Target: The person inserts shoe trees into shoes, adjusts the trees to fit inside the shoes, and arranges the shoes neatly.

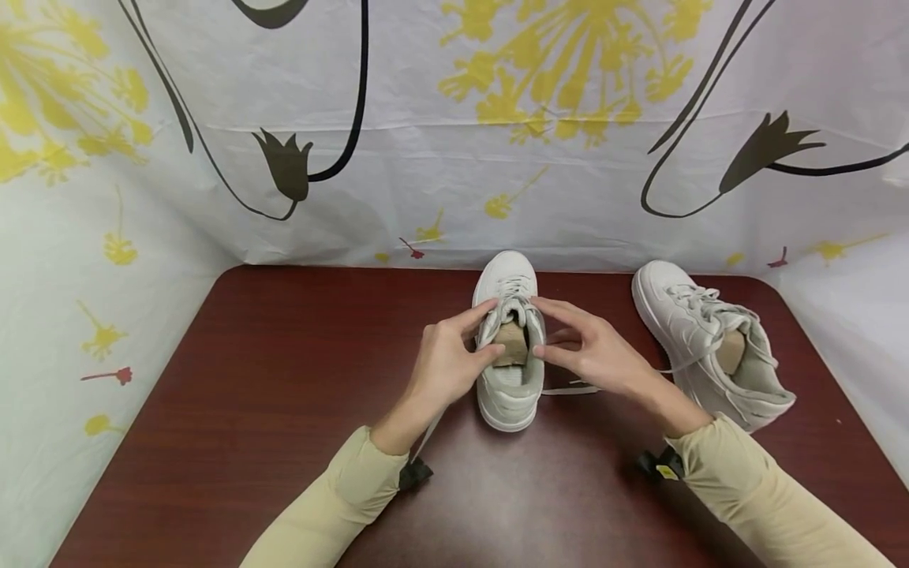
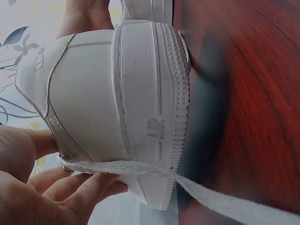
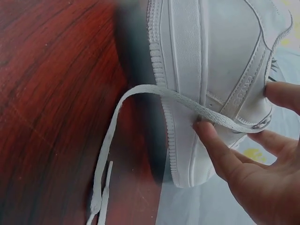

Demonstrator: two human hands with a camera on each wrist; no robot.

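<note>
A white lace-up sneaker (image 1: pixel 507 406) sits upright on the table, toe toward the back wall, with a brown insert (image 1: pixel 510 347) inside its opening. My left hand (image 1: pixel 449 356) pinches the left edge of the opening, thumb at the inner side and fingers outside by the eyelets. On the opposite edge my right hand (image 1: pixel 596 347) pinches likewise. One loose lace end (image 2: pixel 122 168) drops across the sole on the left side. In the right wrist view another lace (image 3: pixel 140 89) hangs down to the table past the fingers.
A second white sneaker (image 1: pixel 682 331) stands at the right, turned at an angle, with a brown insert (image 1: pixel 731 353) in it. The dark red wooden table (image 1: pixel 319 355) meets a white cloth wall (image 1: pixel 426 181) printed with flowers at the back and sides.
</note>
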